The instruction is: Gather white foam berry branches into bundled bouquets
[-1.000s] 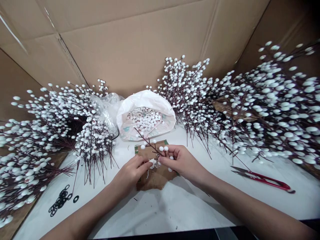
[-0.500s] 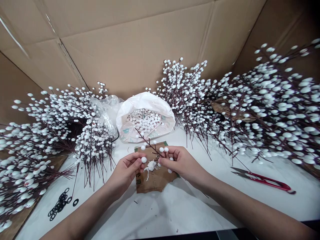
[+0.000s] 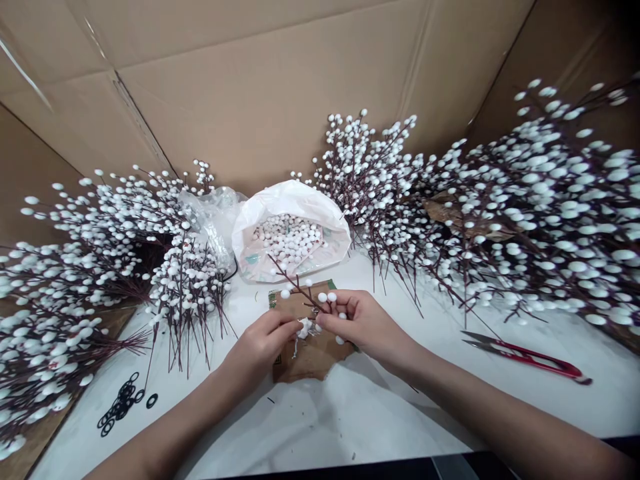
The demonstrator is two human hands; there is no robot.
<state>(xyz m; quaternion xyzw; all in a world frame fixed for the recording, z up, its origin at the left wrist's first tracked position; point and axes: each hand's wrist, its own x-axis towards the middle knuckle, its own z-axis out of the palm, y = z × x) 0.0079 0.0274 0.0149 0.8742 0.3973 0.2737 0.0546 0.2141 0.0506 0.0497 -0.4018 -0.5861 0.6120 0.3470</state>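
Observation:
My right hand (image 3: 363,325) is closed around a thin dark twig (image 3: 295,285) that carries a few white beads and points away toward the bag. My left hand (image 3: 263,347) pinches a small white bead against a white blob of glue (image 3: 303,327). Both hands hover over a scrap of brown cardboard (image 3: 313,357) lying on the white table (image 3: 350,413). An open white plastic bag (image 3: 293,230) full of loose white beads sits just behind the cardboard.
Heaps of finished beaded branches lie at the left (image 3: 90,267) and right (image 3: 525,213). Red-handled snips (image 3: 530,360) rest at the right. Several small black rings (image 3: 123,400) lie front left. Cardboard walls (image 3: 280,87) enclose the back and sides.
My left hand had lifted with a bead held clear of the glue half a second ago; now its fingertips are back down at the blob. My right hand and the twig have barely moved.

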